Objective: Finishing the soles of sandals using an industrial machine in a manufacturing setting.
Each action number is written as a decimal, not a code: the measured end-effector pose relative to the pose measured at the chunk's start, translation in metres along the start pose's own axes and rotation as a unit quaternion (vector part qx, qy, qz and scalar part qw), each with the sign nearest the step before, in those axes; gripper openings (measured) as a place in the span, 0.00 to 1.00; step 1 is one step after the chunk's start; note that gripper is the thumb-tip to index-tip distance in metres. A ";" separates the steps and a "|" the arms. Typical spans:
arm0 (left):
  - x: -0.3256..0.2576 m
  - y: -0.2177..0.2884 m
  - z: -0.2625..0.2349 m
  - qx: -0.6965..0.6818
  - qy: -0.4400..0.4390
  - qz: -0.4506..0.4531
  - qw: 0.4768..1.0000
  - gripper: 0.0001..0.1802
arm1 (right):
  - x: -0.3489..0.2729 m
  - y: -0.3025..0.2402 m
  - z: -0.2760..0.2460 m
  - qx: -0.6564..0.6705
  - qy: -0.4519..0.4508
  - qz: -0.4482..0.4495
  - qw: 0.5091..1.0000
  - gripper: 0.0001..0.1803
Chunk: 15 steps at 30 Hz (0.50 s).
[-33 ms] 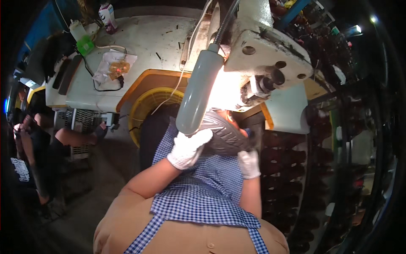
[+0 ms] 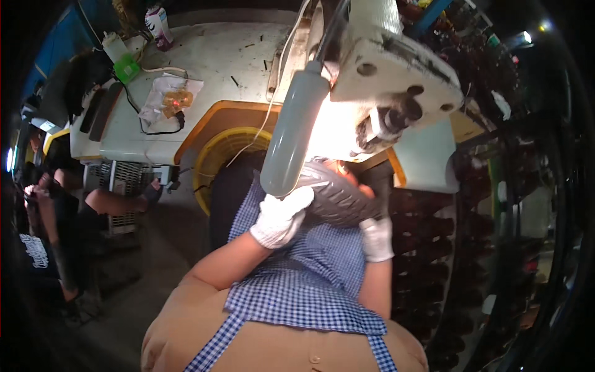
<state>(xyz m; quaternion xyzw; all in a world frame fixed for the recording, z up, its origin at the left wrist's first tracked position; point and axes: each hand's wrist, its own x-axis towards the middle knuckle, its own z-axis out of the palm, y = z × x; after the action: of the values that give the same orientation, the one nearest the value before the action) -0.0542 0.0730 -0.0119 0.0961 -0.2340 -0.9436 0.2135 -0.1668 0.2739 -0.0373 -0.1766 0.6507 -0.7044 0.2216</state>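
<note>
A dark shoe [image 2: 338, 197], its ridged sole facing me, is held under the head of an industrial sewing machine [image 2: 396, 77]. An orange-lit part shows along its far side. My left hand [image 2: 282, 217], in a white glove, grips the shoe's left end, thumb lying along the sole. At the lower right end, my gloved right hand [image 2: 376, 239] is closed on the shoe, its fingers mostly hidden behind it. A grey cylindrical lamp [image 2: 294, 130] hangs just above my left hand and covers part of the shoe. Strong glare hides where the shoe meets the machine.
The white worktable [image 2: 229, 59] carries a purple-and-white bottle [image 2: 159, 28], a green container [image 2: 126, 68] and an amber piece on paper [image 2: 176, 101]. A yellow basket [image 2: 204, 155] sits below its cut-out. At left is another person's arm [image 2: 114, 201]; dark racks [image 2: 427, 260] stand right.
The shoe has turned slightly, its sole at a different slant. My right hand has shifted a little to the right with it; my left hand keeps its hold. The whole view has shifted slightly.
</note>
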 end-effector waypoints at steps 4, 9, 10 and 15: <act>-0.003 -0.001 0.003 -0.135 -0.041 -0.055 0.989 0.28 | -0.007 -0.041 -0.024 0.031 0.081 -0.095 0.992 0.30; -0.004 0.006 0.000 -0.101 -0.079 -0.125 0.984 0.34 | -0.023 -0.074 -0.011 0.200 0.151 -0.092 0.964 0.27; -0.007 0.006 0.000 -0.091 -0.069 -0.117 0.987 0.33 | -0.027 -0.072 -0.013 0.237 0.193 -0.093 0.948 0.26; -0.011 0.003 -0.041 0.000 -0.059 -0.139 0.989 0.17 | -0.081 -0.120 -0.041 0.128 0.371 -0.206 0.897 0.24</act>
<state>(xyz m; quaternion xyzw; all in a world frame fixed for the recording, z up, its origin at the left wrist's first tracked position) -0.0320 0.0594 -0.0453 0.0715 -0.2302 -0.9683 0.0660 -0.1305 0.3586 0.0816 -0.0028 0.5390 -0.8260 -0.1648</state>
